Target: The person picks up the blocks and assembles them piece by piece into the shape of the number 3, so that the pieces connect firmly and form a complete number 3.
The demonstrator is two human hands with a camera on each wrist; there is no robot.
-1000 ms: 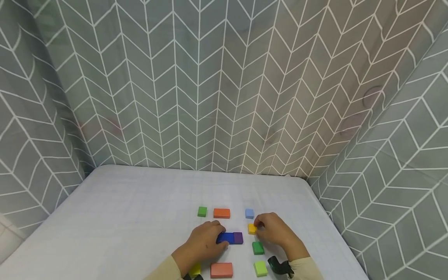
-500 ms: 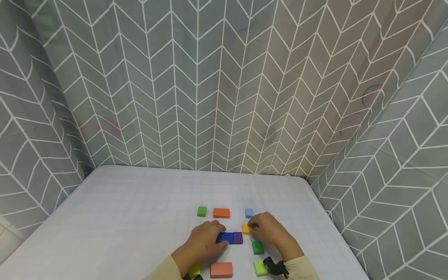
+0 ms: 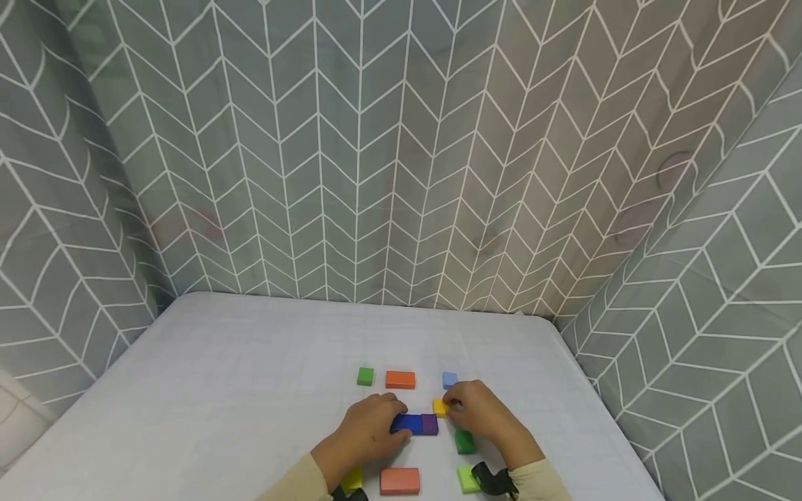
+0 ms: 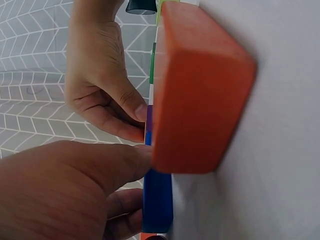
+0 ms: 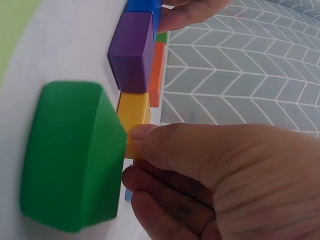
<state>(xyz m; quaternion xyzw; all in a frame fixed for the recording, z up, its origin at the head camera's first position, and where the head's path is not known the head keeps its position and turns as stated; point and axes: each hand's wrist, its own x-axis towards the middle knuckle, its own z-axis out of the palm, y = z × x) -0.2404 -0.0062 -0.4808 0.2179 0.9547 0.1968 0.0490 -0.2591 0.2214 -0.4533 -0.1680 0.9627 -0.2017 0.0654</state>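
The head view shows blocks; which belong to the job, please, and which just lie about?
Seemingly in use: blue block (left grip), purple block against it, golden block (right grip).
Seemingly idle: green block, orange block, light-blue block, emerald block, lime block, salmon block, lemon block.

Holds both beige-sleeved arms (image 3: 291,480) forward. Pinches with the left hand (image 3: 368,428), bringing the left thumb (image 4: 122,161) to the near side of the grip and the left fingers (image 4: 125,202) to its far side; slants the left wrist (image 3: 327,459) back and leftward. Pinches also with the right hand (image 3: 481,412), farther right and slightly forward of the left grip, pressing with the right thumb (image 5: 160,145) from the near side, curling the right fingers (image 5: 170,200) beyond it, and slanting the right wrist (image 3: 523,445) back to the right.
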